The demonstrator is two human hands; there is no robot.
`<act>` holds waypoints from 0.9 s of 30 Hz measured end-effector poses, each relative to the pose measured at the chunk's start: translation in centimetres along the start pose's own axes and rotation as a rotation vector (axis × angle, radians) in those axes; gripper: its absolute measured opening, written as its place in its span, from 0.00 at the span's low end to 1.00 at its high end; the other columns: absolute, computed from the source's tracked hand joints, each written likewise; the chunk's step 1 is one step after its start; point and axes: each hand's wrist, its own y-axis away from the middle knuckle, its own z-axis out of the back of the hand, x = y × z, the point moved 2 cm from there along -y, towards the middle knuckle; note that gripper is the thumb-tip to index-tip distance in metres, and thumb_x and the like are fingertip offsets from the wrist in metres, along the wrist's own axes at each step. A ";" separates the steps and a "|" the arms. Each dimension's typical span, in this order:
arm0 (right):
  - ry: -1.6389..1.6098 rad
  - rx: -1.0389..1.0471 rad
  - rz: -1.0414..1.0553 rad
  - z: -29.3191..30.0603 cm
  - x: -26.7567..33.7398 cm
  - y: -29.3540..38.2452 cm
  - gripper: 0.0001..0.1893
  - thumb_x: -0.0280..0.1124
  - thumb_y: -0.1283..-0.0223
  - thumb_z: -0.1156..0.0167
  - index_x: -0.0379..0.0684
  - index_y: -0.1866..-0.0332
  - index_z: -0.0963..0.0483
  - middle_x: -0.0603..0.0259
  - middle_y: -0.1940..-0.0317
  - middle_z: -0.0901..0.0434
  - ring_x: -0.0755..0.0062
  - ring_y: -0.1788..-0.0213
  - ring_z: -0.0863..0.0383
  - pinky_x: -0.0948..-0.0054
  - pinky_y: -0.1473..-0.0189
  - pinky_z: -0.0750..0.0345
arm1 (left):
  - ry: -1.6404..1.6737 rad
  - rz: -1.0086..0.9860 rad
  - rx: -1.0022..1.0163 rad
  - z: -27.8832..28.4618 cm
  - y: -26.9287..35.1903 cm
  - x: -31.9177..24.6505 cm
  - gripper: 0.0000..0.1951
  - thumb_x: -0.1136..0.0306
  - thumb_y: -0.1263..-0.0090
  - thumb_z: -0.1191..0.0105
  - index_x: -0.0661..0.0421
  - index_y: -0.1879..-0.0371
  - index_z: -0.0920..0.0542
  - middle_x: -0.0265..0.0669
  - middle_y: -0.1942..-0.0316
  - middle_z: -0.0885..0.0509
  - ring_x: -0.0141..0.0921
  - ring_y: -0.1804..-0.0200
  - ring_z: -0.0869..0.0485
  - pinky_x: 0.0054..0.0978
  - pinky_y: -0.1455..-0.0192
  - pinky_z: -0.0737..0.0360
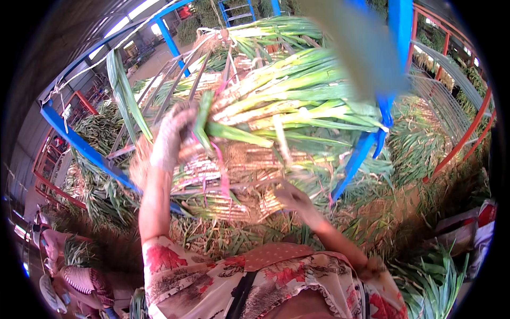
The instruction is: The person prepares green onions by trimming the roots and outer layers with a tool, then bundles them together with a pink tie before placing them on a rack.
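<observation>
My left hand (177, 129), in a pale glove soiled with dirt, grips the root end of a bundle of green onions (275, 93) and a broad cut leaf. The bundle's green leaves point to the right. A pink tie (221, 171) hangs below this grip. My right hand (291, 196) is lower and right of centre, blurred, over more bundled green onions (239, 159) with white stalks and brown roots; whether it holds anything is unclear. A blurred grey-green shape hangs at the upper right, too near to make out.
A blue metal frame (87, 147) with slats surrounds the stacked bundles. White rope runs along its upper left. Red metal racks (462, 145) stand on both sides. Loose leaves (215, 237) litter the ground before me. Other people (75, 275) are bent over at the lower left.
</observation>
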 end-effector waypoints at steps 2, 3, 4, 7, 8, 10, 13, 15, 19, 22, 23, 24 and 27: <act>-0.147 -0.038 0.097 -2.7 0.9 -2.5 0.38 0.52 0.33 0.41 0.35 0.27 0.40 0.47 0.37 0.27 0.59 0.37 0.25 0.64 0.29 0.32 | 0.149 0.117 -0.015 -3.4 7.8 2.1 0.23 0.64 0.37 0.38 0.59 0.46 0.28 0.45 0.55 0.17 0.38 0.52 0.14 0.34 0.48 0.16; -0.266 -0.092 0.097 -3.6 0.8 -3.1 0.38 0.54 0.35 0.40 0.37 0.29 0.39 0.48 0.38 0.27 0.60 0.38 0.24 0.63 0.32 0.29 | 0.215 0.138 -0.027 -5.2 10.9 3.3 0.24 0.64 0.36 0.38 0.59 0.44 0.29 0.46 0.52 0.17 0.40 0.48 0.15 0.40 0.41 0.17; -0.517 -0.042 0.155 -4.2 0.6 -3.3 0.38 0.56 0.37 0.39 0.38 0.31 0.37 0.49 0.39 0.28 0.61 0.39 0.24 0.61 0.36 0.26 | 0.224 0.194 -0.051 -7.1 13.6 5.0 0.27 0.63 0.37 0.37 0.59 0.41 0.30 0.47 0.50 0.18 0.41 0.47 0.16 0.41 0.38 0.20; -1.067 -0.064 -0.044 -3.7 -0.8 -2.2 0.31 0.52 0.41 0.35 0.43 0.38 0.30 0.57 0.49 0.22 0.70 0.52 0.19 0.68 0.55 0.17 | 0.191 0.248 0.097 -11.7 18.9 9.5 0.25 0.64 0.40 0.36 0.57 0.45 0.27 0.44 0.54 0.15 0.38 0.47 0.17 0.41 0.31 0.26; -1.158 -0.078 -0.091 -2.5 -1.3 -1.0 0.29 0.50 0.41 0.34 0.44 0.40 0.28 0.58 0.53 0.20 0.72 0.57 0.17 0.71 0.61 0.15 | 0.105 0.274 0.160 -12.1 19.9 10.5 0.26 0.63 0.41 0.35 0.57 0.45 0.26 0.43 0.54 0.15 0.37 0.47 0.18 0.40 0.31 0.28; -1.001 -0.163 0.214 0.2 -1.3 1.4 0.27 0.43 0.42 0.35 0.41 0.39 0.26 0.55 0.47 0.20 0.67 0.52 0.18 0.67 0.48 0.17 | -0.071 0.304 0.313 -11.3 20.1 12.3 0.20 0.62 0.38 0.36 0.56 0.50 0.24 0.35 0.61 0.17 0.30 0.53 0.19 0.29 0.43 0.20; -0.942 -0.237 0.253 3.8 -2.1 6.0 0.27 0.31 0.43 0.37 0.36 0.37 0.29 0.55 0.45 0.20 0.60 0.48 0.19 0.62 0.41 0.20 | -0.031 0.177 0.078 -7.2 13.3 15.5 0.17 0.58 0.26 0.47 0.57 0.47 0.21 0.34 0.58 0.17 0.29 0.55 0.19 0.21 0.49 0.21; -0.764 -0.433 0.167 5.3 -2.5 10.1 0.25 0.28 0.42 0.37 0.39 0.37 0.28 0.56 0.45 0.20 0.67 0.46 0.19 0.68 0.41 0.21 | 0.292 0.375 0.044 -7.0 5.8 20.4 0.21 0.60 0.24 0.49 0.62 0.41 0.23 0.34 0.57 0.16 0.31 0.55 0.19 0.24 0.45 0.23; 0.270 -0.868 0.053 5.3 1.5 19.9 0.27 0.33 0.45 0.32 0.35 0.40 0.27 0.55 0.50 0.17 0.66 0.51 0.17 0.67 0.48 0.21 | 0.368 0.598 0.219 -13.3 -6.4 29.5 0.22 0.58 0.24 0.50 0.61 0.39 0.24 0.35 0.53 0.18 0.32 0.52 0.19 0.28 0.43 0.24; 0.744 -0.913 -0.612 3.7 7.9 29.1 0.28 0.49 0.57 0.29 0.37 0.55 0.20 0.44 0.68 0.16 0.49 0.65 0.15 0.60 0.61 0.20 | 0.203 0.398 0.271 -20.4 -8.2 28.9 0.23 0.57 0.24 0.50 0.60 0.37 0.26 0.37 0.49 0.20 0.33 0.50 0.20 0.30 0.42 0.24; 0.795 -0.914 -0.533 3.0 10.7 32.0 0.27 0.47 0.57 0.28 0.39 0.54 0.19 0.46 0.69 0.16 0.53 0.65 0.15 0.61 0.61 0.20 | 0.130 0.259 0.273 -22.4 -7.2 27.1 0.23 0.57 0.24 0.50 0.59 0.37 0.26 0.37 0.48 0.20 0.33 0.49 0.20 0.31 0.41 0.24; 0.868 -1.010 -0.588 2.2 12.9 35.2 0.26 0.45 0.57 0.28 0.39 0.53 0.19 0.46 0.68 0.16 0.56 0.64 0.14 0.62 0.60 0.19 | 0.064 0.089 0.288 -24.7 -5.3 25.0 0.24 0.57 0.24 0.50 0.59 0.36 0.27 0.38 0.47 0.21 0.34 0.48 0.20 0.32 0.41 0.25; 0.962 -1.334 -0.468 -0.8 17.8 44.9 0.26 0.38 0.56 0.28 0.40 0.48 0.21 0.52 0.61 0.14 0.65 0.59 0.15 0.66 0.53 0.19 | 0.023 -0.290 0.604 -31.4 4.8 19.6 0.25 0.55 0.24 0.51 0.58 0.35 0.28 0.39 0.44 0.22 0.34 0.46 0.21 0.34 0.39 0.25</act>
